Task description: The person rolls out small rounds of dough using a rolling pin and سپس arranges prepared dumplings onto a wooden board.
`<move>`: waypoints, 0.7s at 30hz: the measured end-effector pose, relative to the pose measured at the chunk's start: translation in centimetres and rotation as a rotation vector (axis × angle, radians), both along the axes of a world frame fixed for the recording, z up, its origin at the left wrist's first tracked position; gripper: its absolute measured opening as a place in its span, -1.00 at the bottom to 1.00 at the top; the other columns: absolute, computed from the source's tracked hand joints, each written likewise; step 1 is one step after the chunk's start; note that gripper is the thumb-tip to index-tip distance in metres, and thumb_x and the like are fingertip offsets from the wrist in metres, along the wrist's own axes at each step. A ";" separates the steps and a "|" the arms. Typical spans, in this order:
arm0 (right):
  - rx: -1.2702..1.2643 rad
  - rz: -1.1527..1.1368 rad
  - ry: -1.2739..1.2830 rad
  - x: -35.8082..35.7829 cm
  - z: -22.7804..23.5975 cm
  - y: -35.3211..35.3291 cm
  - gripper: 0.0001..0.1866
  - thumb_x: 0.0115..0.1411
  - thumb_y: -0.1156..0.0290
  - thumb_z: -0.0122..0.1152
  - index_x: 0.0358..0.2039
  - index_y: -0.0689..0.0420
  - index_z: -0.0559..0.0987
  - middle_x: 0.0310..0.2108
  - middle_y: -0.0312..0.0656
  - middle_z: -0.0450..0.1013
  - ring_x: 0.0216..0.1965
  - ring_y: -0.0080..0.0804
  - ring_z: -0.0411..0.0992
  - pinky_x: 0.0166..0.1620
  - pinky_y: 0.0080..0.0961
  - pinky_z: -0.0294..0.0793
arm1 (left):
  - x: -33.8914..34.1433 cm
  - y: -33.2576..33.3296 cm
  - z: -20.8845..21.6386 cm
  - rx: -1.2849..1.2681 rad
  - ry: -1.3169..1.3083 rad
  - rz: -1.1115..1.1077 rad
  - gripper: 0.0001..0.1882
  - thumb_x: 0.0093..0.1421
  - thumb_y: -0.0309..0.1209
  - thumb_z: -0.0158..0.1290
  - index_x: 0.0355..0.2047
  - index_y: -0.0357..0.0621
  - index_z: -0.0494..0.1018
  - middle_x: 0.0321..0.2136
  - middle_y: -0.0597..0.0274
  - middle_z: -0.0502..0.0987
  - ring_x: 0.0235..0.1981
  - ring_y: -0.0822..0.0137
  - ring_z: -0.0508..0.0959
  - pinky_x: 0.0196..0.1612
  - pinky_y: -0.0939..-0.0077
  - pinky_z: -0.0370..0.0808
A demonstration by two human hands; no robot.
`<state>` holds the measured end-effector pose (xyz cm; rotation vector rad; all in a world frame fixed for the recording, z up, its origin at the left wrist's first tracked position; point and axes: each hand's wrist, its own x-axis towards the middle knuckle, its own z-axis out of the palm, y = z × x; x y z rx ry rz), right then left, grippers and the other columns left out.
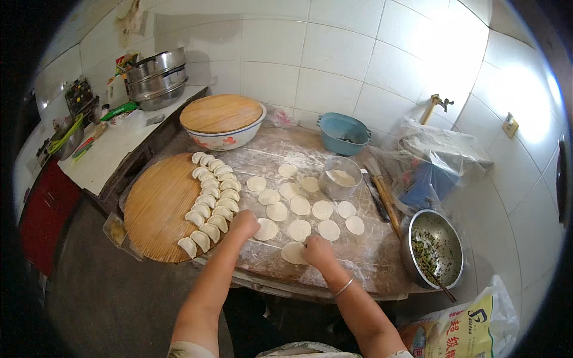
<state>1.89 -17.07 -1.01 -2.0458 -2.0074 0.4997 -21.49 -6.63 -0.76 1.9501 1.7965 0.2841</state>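
Observation:
Round dough wrappers (299,205) lie in loose rows across the floured wooden board (250,262). My right hand (321,252), with a bracelet at the wrist, pinches the edge of a wrapper (293,253) at the near side; a second one seems to lie under it. My left hand (244,225) is closed, knuckles up, beside the left edge of another wrapper (266,230); whatever its fingers hold is hidden. Just left of that hand, folded dumplings (210,231) stand in curved rows on a round wooden lid (158,209).
At the right are a steel bowl of green filling (436,247), a rolling pin (387,200) and a plastic-covered blue container (427,182). Behind stand a clear tub (340,179), a blue basin (344,132) and a lidded enamel basin (224,138). A printed bag (471,328) sits lower right.

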 end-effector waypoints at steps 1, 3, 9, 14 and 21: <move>0.046 0.010 0.016 -0.5 0.7 -0.4 -0.75 0.03 0.34 0.16 -0.30 0.18 0.59 -0.25 0.12 0.52 -0.20 0.06 0.52 -0.15 -0.13 0.52 | -0.1 0.1 -0.4 0.000 -0.072 0.032 -0.77 -0.03 -0.39 0.09 -0.39 -0.26 0.60 -0.32 -0.16 0.60 -0.23 -0.08 0.60 -0.14 0.18 0.52; 0.078 -0.093 0.142 -0.9 0.0 -0.4 -0.75 -0.05 0.33 0.23 -0.37 0.21 0.57 -0.33 0.08 0.54 -0.25 0.05 0.52 -0.19 -0.15 0.51 | 0.0 0.5 -1.3 -0.003 -0.215 0.099 -0.76 -0.04 -0.38 0.10 -0.40 -0.30 0.59 -0.35 -0.19 0.59 -0.25 -0.08 0.60 -0.16 0.19 0.51; 0.049 -0.111 0.513 1.8 -1.2 -1.3 -0.59 -0.02 0.36 0.21 -0.12 0.23 0.56 -0.38 0.06 0.55 -0.31 -0.09 0.55 -0.25 -0.26 0.50 | -0.1 -0.1 -1.4 0.009 -0.289 0.042 -0.72 -0.12 -0.37 0.27 -0.44 -0.35 0.58 -0.47 -0.03 0.62 -0.42 0.17 0.62 -0.31 0.35 0.52; 0.044 -0.038 0.515 7.0 -1.1 -1.2 -0.61 0.03 0.50 0.13 -0.07 0.25 0.54 -0.33 0.06 0.54 -0.28 -0.20 0.54 -0.19 -0.33 0.51 | 4.5 -1.1 1.7 -0.156 -0.376 -0.363 -0.69 -0.07 -0.34 0.26 -0.36 -0.32 0.57 -0.48 0.10 0.60 -0.46 0.35 0.54 -0.35 0.42 0.46; 0.236 -0.157 0.528 10.5 -0.8 2.5 -0.67 0.06 0.53 0.13 -0.12 0.34 0.54 -0.35 0.11 0.56 -0.31 -0.10 0.56 -0.22 -0.31 0.50 | 9.4 1.8 -3.1 -0.048 -0.141 -0.283 -0.66 -0.06 -0.26 0.25 -0.30 -0.19 0.58 -0.38 0.01 0.61 -0.35 0.11 0.61 -0.25 0.27 0.51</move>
